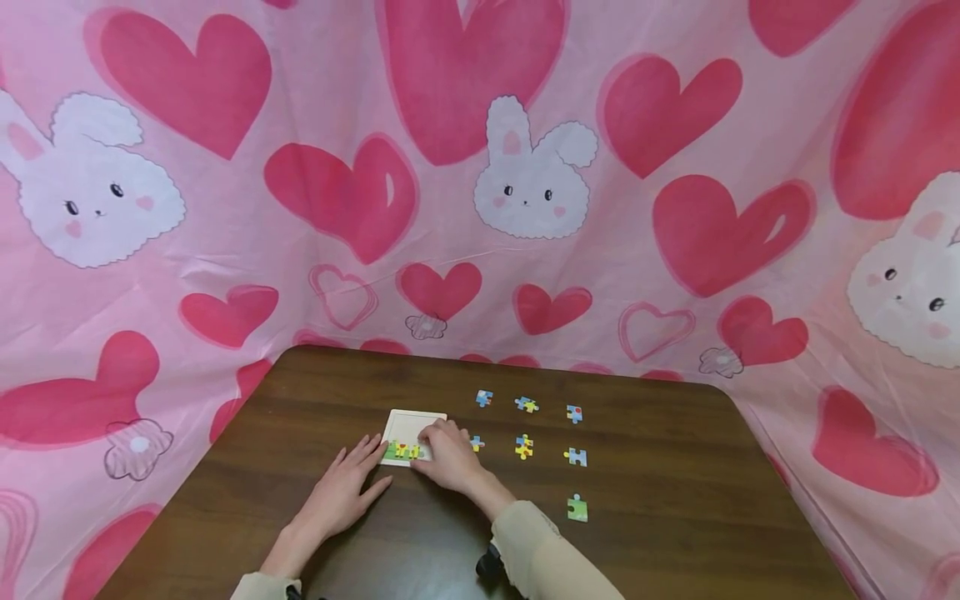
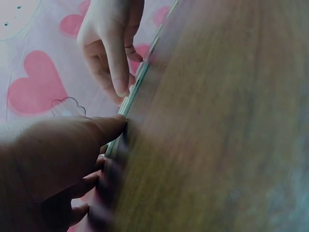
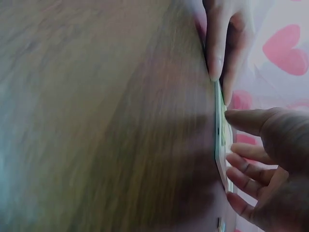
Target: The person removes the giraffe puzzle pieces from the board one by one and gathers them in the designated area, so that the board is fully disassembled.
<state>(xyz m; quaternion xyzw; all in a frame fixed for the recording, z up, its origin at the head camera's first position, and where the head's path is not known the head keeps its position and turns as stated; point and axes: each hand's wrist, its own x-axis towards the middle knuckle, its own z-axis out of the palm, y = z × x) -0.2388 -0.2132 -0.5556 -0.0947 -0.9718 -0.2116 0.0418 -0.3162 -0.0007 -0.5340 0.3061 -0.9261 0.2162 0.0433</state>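
Note:
A small white puzzle board (image 1: pixel 416 422) lies on the table, with green and yellow puzzle pieces (image 1: pixel 401 451) along its near-left part. My left hand (image 1: pixel 343 490) steadies the board's left side, fingers extended at its edge and thumb apart near the front corner. My right hand (image 1: pixel 452 460) reaches over the board's right side. Its thumb touches down near the front edge and its other fingers bend towards the surface, beside the green pieces. In the right wrist view, thumb and fingers (image 3: pixel 248 153) stand apart against the board, which appears nearly edge-on (image 3: pixel 219 135).
Right of the board, several loose puzzle pieces lie in loose rows, among them a yellow one (image 1: pixel 524 447), a blue one (image 1: pixel 576 457) and a green one (image 1: pixel 577 507). One piece (image 1: pixel 477 443) sits close beside my right hand. A pink heart-printed cloth (image 1: pixel 450 208) hangs behind the wooden table (image 1: pixel 675 500).

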